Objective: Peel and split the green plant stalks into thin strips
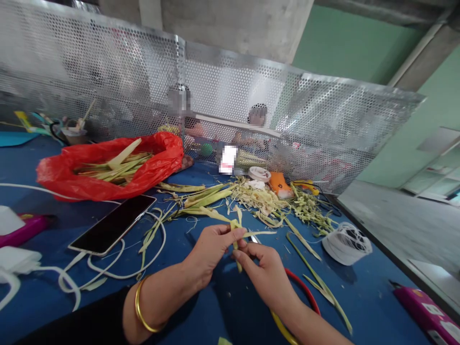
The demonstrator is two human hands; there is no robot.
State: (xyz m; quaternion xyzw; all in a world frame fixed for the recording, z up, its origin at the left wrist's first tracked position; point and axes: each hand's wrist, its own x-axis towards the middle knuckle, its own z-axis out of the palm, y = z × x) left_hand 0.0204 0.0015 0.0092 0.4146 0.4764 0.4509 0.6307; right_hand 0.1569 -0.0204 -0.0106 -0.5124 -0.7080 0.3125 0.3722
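The pale leaf piece [235,224] sits just above the blue tabletop [201,306], in the middle of the workspace, between the person's two hands. It looks folded or knotted at its centre, with one tip rising toward 12 o'clock, a narrow strip running out to 3 o'clock and a stem-like end hanging toward 6 o'clock. I would expect it to weigh next to nothing, bend easily and spring open if the fold is let go; the thin strip probably splits along its grain if pulled hard sideways. The best hold is a light pinch on the thick folded part, with a second pinch low on the stem. The left hand [210,247], on the 8 o'clock side, has thumb and fingers closed over the fold; the right hand [264,270], at 5 o'clock, appears to pinch the stem end between thumb and fingertip. Outward from the piece, long leaf strips [215,195] lie near 11 o'clock, and a heap of curled shreds [260,206] at 1 o'clock. Farther off are a white cord roll [347,244] at 3 o'clock, a phone [113,224] at 9 and a red bag [168,146] of leaves at 10.
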